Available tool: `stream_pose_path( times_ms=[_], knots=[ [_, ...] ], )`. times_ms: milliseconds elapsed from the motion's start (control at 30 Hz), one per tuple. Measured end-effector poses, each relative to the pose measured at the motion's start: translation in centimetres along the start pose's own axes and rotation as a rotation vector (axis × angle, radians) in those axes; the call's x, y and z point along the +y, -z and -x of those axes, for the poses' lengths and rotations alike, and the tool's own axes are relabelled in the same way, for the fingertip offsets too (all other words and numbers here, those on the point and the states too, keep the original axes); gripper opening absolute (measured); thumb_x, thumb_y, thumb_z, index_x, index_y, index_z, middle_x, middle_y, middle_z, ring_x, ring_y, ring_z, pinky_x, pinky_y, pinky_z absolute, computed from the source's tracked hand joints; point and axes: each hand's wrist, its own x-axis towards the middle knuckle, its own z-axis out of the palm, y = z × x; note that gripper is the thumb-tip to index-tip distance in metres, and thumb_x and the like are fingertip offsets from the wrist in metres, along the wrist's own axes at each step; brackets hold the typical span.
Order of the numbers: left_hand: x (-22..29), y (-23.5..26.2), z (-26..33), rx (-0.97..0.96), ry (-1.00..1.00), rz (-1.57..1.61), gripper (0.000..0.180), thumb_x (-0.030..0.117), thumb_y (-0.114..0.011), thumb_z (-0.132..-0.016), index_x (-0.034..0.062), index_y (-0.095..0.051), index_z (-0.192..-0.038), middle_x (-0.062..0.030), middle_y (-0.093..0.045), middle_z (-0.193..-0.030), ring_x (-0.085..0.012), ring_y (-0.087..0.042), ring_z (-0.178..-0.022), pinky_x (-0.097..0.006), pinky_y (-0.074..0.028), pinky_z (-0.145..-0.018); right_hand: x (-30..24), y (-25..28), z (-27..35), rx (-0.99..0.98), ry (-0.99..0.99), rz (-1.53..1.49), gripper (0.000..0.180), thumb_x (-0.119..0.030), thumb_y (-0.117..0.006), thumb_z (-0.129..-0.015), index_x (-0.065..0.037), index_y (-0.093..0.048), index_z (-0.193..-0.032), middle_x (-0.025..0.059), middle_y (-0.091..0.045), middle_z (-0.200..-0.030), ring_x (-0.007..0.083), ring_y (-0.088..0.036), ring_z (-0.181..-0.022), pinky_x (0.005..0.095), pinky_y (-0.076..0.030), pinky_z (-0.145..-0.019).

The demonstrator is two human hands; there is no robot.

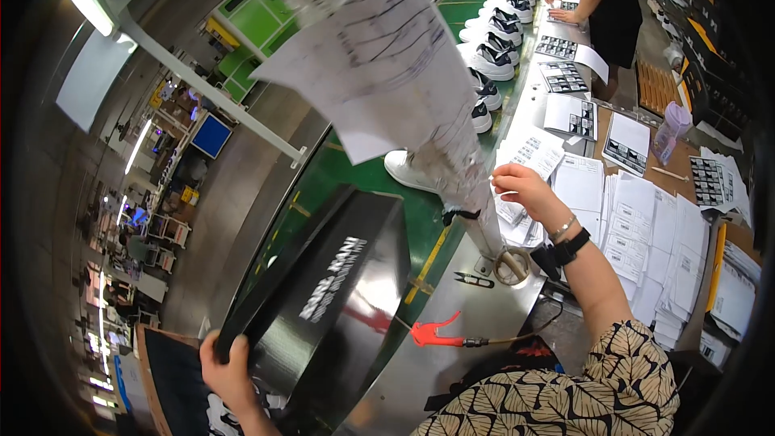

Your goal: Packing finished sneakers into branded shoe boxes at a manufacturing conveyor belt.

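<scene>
My left hand (228, 373) grips the near left edge of a glossy black shoe box (343, 274) with white lettering, thumb on its face. The box is tilted over the green conveyor belt (428, 254). My right hand (523, 192) is raised beside a post (452, 137) wrapped in clear plastic and hung with paper sheets (363, 73). Its thumb and forefinger are pinched together; a tiny pale bit shows at the tips, too small to name. Below lie thread snips (474, 280) and a red air blow gun (436, 331) on the metal ledge.
White-and-black sneakers (494, 56) line the belt further off. Stacks of label sheets (638, 226) cover the bench at right, near a clear purple-topped cup (672, 131). A co-worker (601, 0) in black handles sheets at the far end. More shoes (222, 416) sit below my left hand.
</scene>
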Motion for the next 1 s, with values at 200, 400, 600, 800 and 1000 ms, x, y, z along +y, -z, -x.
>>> stream_pose_path(
  times_ms=[200, 400, 600, 800, 1000],
  knots=[
    [4.7, -12.9, -3.7, -0.335, -0.205, -0.287, 0.052, 0.029, -0.070, -0.076, -0.0013, -0.053, -0.114, -0.0141, -0.056, -0.109, -0.0239, -0.050, -0.106, -0.034, -0.038, -0.092, 5.5, 0.0, -10.7, -0.001, 0.095, 0.552, 0.026, -0.015, -0.059, -0.074, -0.003, -0.062, -0.097, 0.0091, -0.065, -0.089, 0.0218, -0.061, -0.082, 0.0306, -0.048, -0.071],
    [3.2, -17.2, -3.4, -0.565, -0.406, -0.016, 0.052, 0.019, -0.067, -0.073, -0.0006, -0.048, -0.118, -0.0170, -0.053, -0.114, -0.0288, -0.050, -0.107, -0.035, -0.036, -0.095, 8.7, -2.7, -16.0, 0.025, 0.098, 0.893, 0.052, -0.009, -0.052, -0.075, -0.007, -0.045, -0.126, 0.0218, -0.057, -0.112, 0.0337, -0.055, -0.104, 0.0364, -0.042, -0.091],
    [2.0, -17.3, -2.1, -0.559, -0.405, -0.011, 0.041, 0.021, -0.066, -0.079, 0.0023, -0.053, -0.112, -0.0135, -0.057, -0.106, -0.0280, -0.053, -0.098, -0.036, -0.039, -0.085, 9.6, -3.3, -17.6, 0.066, -0.007, 0.902, 0.042, -0.010, -0.053, -0.074, -0.009, -0.055, -0.116, 0.0206, -0.062, -0.101, 0.0327, -0.059, -0.096, 0.0371, -0.046, -0.085],
    [1.2, -18.0, -0.5, -0.264, -0.533, -0.320, 0.047, 0.027, -0.065, -0.078, 0.0031, -0.051, -0.115, -0.0151, -0.052, -0.117, -0.0325, -0.047, -0.109, -0.042, -0.032, -0.092, 9.6, -4.3, -16.1, 0.078, 0.160, 0.959, 0.020, -0.007, -0.056, -0.069, -0.009, -0.067, -0.085, 0.0168, -0.064, -0.090, 0.0335, -0.060, -0.089, 0.0391, -0.047, -0.082],
    [3.1, -19.2, 1.2, -0.198, -0.783, -0.316, 0.031, 0.014, -0.063, -0.077, 0.0056, -0.059, -0.107, -0.0125, -0.054, -0.114, -0.0316, -0.048, -0.108, -0.041, -0.035, -0.090, 2.1, 3.4, -15.4, 0.339, 0.382, 0.104, 0.022, -0.009, -0.055, -0.080, -0.006, -0.058, -0.102, 0.0025, -0.057, -0.075, 0.0108, -0.052, -0.065, 0.0242, -0.043, -0.060]
  ],
)
